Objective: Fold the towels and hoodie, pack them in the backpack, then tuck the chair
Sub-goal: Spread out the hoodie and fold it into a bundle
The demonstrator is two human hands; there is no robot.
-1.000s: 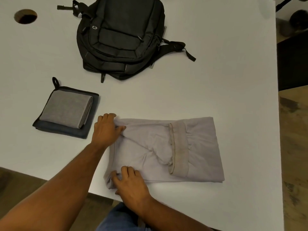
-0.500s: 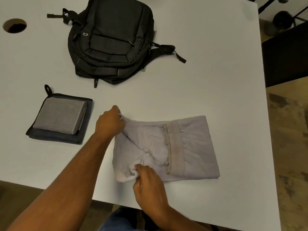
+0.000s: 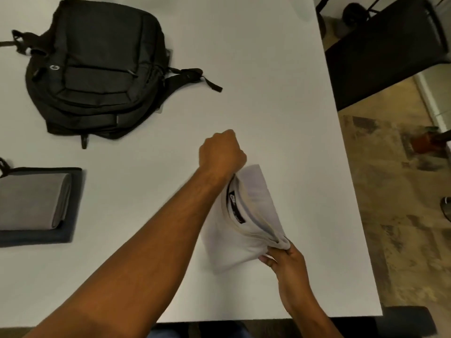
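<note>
A pale lilac hoodie [image 3: 246, 225] lies folded over into a narrow bundle on the white table [image 3: 268, 93], its neck label showing. My left hand [image 3: 220, 153] is closed on the bundle's far end. My right hand [image 3: 285, 261] pinches the near end of the fold. A black backpack [image 3: 97, 69] lies flat at the far left, zipped as far as I can see. Two folded towels sit at the left edge: a grey one [image 3: 31, 200] on top of a dark blue one [image 3: 70, 230].
A black chair [image 3: 385, 50] stands beyond the table's right edge at the back. Another dark chair part [image 3: 405, 322] shows at the near right corner. Patterned floor lies to the right of the table.
Both hands lifted the hoodie's left edge and carried it over to the right, folding the garment in half. The camera view shifted right, so backpack and towels now sit further left.
</note>
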